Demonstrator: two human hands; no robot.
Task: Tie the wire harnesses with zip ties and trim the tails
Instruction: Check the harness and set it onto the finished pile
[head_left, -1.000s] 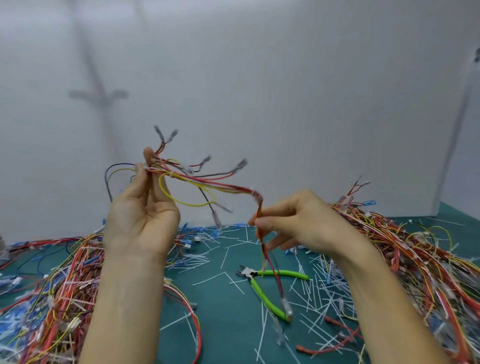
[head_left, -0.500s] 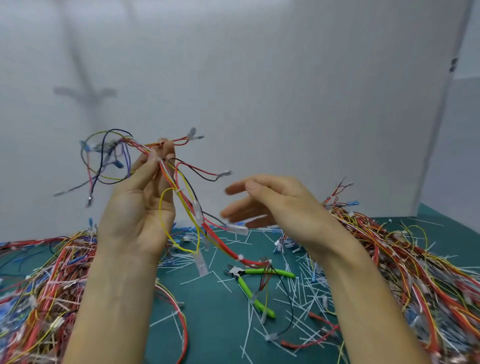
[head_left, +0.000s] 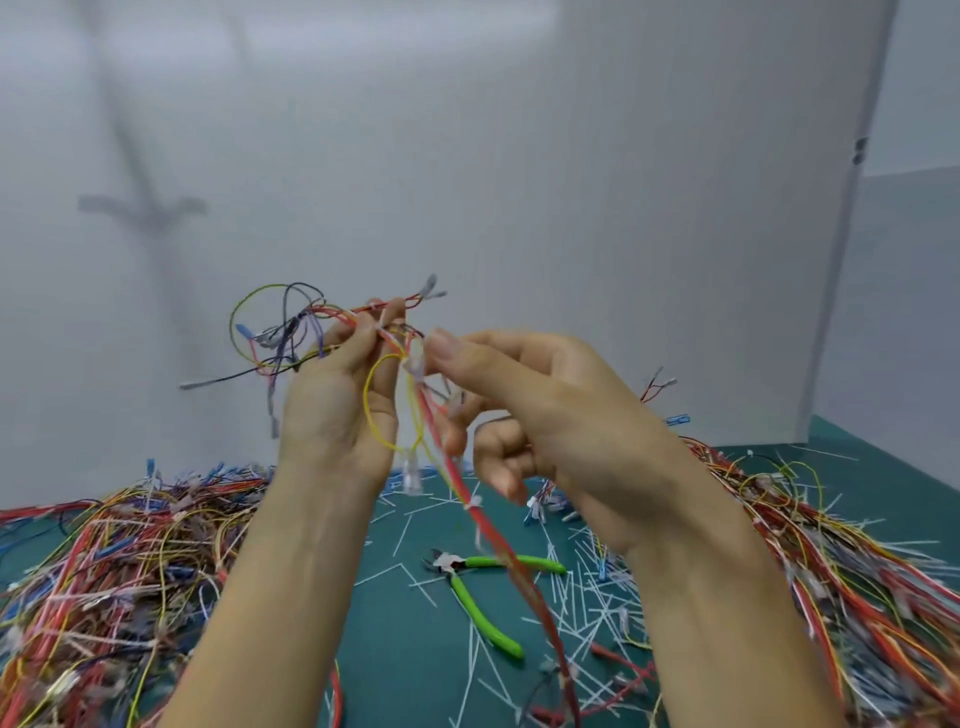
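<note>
While white walls (head_left: 571, 182) enclose the littered green mat (head_left: 405, 649), the left hand (head_left: 337, 410) pinches a wire harness (head_left: 447, 467); the right hand (head_left: 545, 415) nips it too, its fingertips blurred.

Both hands (head_left: 337, 410) raised, seemingly pinching

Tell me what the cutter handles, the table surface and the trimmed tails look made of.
Cutter handles: glossy lime-green plastic or rubber sleeves, probably over metal. Table surface: matte teal mat, seemingly rubber or vinyl, with no glare. Trimmed tails: thin, stiff white strips, likely nylon.
</note>
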